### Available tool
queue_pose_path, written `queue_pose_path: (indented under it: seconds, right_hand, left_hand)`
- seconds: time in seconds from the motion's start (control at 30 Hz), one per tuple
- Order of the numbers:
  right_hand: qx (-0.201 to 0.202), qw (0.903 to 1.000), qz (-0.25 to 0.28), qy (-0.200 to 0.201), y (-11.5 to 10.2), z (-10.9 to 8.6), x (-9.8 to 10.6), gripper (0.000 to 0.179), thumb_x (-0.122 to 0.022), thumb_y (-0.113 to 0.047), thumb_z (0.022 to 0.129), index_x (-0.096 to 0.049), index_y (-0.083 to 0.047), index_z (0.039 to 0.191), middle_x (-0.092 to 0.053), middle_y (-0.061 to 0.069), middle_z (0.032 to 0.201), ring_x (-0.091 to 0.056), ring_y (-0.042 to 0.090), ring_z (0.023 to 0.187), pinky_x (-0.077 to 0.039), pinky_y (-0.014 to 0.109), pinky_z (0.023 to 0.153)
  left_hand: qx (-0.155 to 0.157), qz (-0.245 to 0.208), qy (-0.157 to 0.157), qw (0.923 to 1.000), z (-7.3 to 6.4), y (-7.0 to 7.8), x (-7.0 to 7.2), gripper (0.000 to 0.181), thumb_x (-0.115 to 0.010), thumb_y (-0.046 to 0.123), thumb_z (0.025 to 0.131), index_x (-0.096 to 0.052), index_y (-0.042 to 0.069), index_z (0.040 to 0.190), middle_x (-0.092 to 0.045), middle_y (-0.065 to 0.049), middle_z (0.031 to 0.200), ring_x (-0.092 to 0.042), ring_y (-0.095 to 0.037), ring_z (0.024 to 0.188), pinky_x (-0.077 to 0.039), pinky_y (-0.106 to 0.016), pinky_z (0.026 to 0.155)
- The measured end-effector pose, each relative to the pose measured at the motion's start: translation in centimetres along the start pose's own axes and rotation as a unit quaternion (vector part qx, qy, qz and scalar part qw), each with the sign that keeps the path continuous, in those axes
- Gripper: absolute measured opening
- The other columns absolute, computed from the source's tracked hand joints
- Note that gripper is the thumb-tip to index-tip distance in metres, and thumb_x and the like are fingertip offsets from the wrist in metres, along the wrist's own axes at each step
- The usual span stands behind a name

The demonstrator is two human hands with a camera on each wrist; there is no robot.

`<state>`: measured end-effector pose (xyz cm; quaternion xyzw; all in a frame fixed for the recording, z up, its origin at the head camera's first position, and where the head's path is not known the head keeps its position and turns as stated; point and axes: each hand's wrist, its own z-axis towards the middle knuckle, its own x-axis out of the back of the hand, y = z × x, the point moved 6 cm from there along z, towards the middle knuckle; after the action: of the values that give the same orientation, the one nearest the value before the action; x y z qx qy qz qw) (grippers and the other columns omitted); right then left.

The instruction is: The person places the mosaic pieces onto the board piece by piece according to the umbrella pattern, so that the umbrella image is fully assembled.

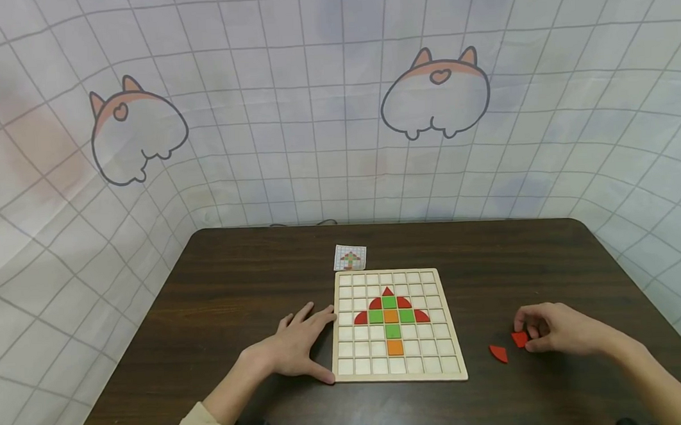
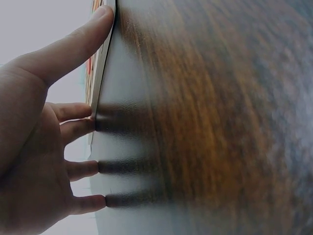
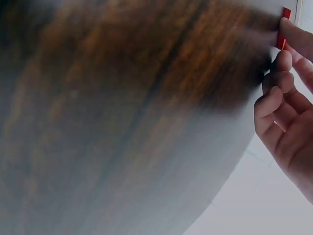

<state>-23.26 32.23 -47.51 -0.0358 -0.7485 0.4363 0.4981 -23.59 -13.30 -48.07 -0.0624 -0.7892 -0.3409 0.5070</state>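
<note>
My left hand (image 1: 290,348) lies spread at the left edge of a wooden grid board (image 1: 347,367), its thumb and forefinger touching the frame. Green and orange squares, red quarter-rounds and a red triangle (image 1: 388,292) form a tree-like pattern in the board's cells. To the right of the board, my right hand (image 1: 567,329) pinches a small red tile (image 1: 519,339) between thumb and fingers, low over the table. The right wrist view shows this red tile (image 3: 283,30) edge-on at the fingertips. A loose red quarter-round piece (image 1: 499,354) lies just left of that hand.
Behind the board's top left corner lies a small picture card (image 1: 350,257) with a similar pattern. The dark wooden table (image 1: 234,269) reaches back to a white gridded curtain (image 1: 291,144). Dark cables (image 1: 326,222) show at the table's back edge.
</note>
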Motion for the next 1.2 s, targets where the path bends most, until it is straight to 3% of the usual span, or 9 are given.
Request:
queue_pose_path:
  seconds: [0.63, 0.87, 1.2]
  right_hand:
    - [-0.026, 0.9973, -0.064, 0.026, -1.2, 1.1, 0.2, 0.026, -0.085, -0.031, 0.086, -0.067, -0.015, 0.098, -0.051, -0.007, 0.08, -0.045, 0.002, 0.069, -0.038, 0.027, 0.059]
    - [0.003, 0.9973, -0.061, 0.041, -4.0, 2.8, -0.3, 0.023, -0.085, -0.025, 0.086, -0.067, -0.015, 0.096, -0.052, -0.007, 0.078, -0.047, 0.003, 0.069, -0.04, 0.026, 0.06]
    - [0.048, 0.9947, -0.083, 0.036, -7.9, 6.2, -3.1, 0.023, -0.087, -0.019, 0.084, -0.066, -0.017, 0.093, -0.05, -0.01, 0.077, -0.047, 0.004, 0.071, -0.041, 0.025, 0.063]
  left_hand:
    - [-0.002, 0.006, 0.0, 1.0, 0.0, 0.2, 0.1, 0.11, -0.083, 0.062, 0.078, -0.03, 0.015, 0.162, -0.02, -0.004, 0.169, -0.005, -0.04, 0.155, -0.013, -0.072, 0.112]
    - [0.004, -0.003, 0.0, 1.0, -0.2, 0.1, 0.0, 0.109, -0.084, 0.061, 0.078, -0.031, 0.016, 0.162, -0.021, -0.004, 0.169, -0.005, -0.04, 0.155, -0.012, -0.072, 0.113]
    - [0.0, -0.005, 0.009, 0.9999, -0.1, 0.1, 0.1, 0.109, -0.085, 0.06, 0.077, -0.032, 0.016, 0.162, -0.022, -0.004, 0.169, -0.006, -0.04, 0.155, -0.013, -0.072, 0.112]
